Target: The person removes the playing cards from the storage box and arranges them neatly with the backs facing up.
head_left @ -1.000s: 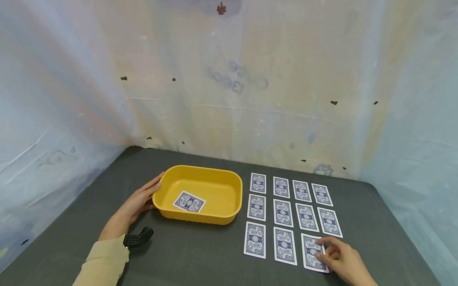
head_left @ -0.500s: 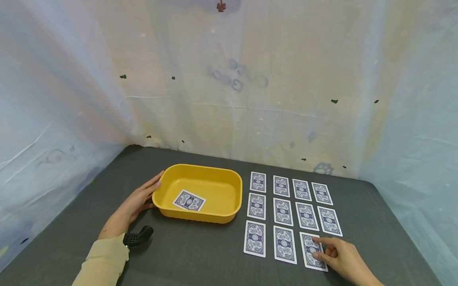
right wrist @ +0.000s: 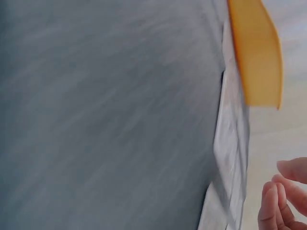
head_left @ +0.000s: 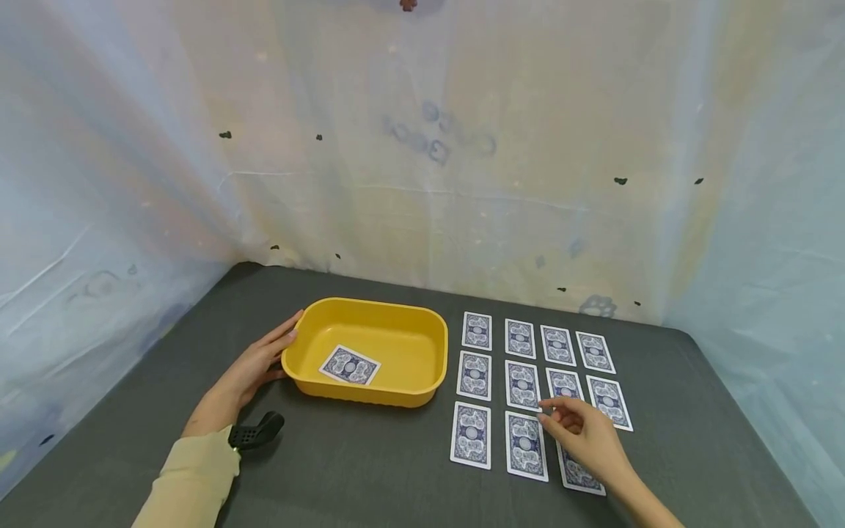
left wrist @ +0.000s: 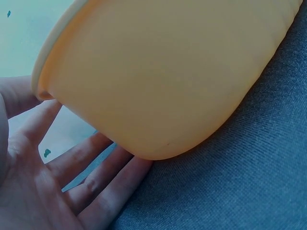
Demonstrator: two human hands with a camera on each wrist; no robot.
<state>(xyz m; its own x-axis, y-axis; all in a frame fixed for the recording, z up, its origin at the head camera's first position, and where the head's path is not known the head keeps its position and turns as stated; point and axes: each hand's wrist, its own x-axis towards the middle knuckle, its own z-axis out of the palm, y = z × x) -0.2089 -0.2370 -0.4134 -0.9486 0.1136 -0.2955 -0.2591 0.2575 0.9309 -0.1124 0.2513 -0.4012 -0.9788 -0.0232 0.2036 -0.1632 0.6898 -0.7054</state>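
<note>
In the head view my left hand point(head_left: 247, 374) touches the left end of a yellow plastic tray point(head_left: 370, 392), its fingers straight. The left wrist view shows those fingers along the tray's outer wall point(left wrist: 144, 86), with one digit at the rim. A face-down playing card point(head_left: 350, 365) lies inside the tray. My right hand point(head_left: 587, 436) is over the grid of cards, index finger and thumb slightly apart, nothing visible between them. Partly hidden below it is a front-row playing card point(head_left: 577, 473). The fingers of that hand point(right wrist: 283, 201) hang loosely curled in the right wrist view.
Several face-down playing cards point(head_left: 526, 446) with blue-and-white backs lie in three rows to the right of the tray. A dark grey cloth point(head_left: 370, 469) covers the table. A pale patterned curtain point(head_left: 422, 183) rises behind it. A black band point(head_left: 257, 433) circles the left wrist.
The front-row card shifted slightly left under my right fingers. Then the right hand left it and moved up and left over the cards. My left hand stays at the tray.
</note>
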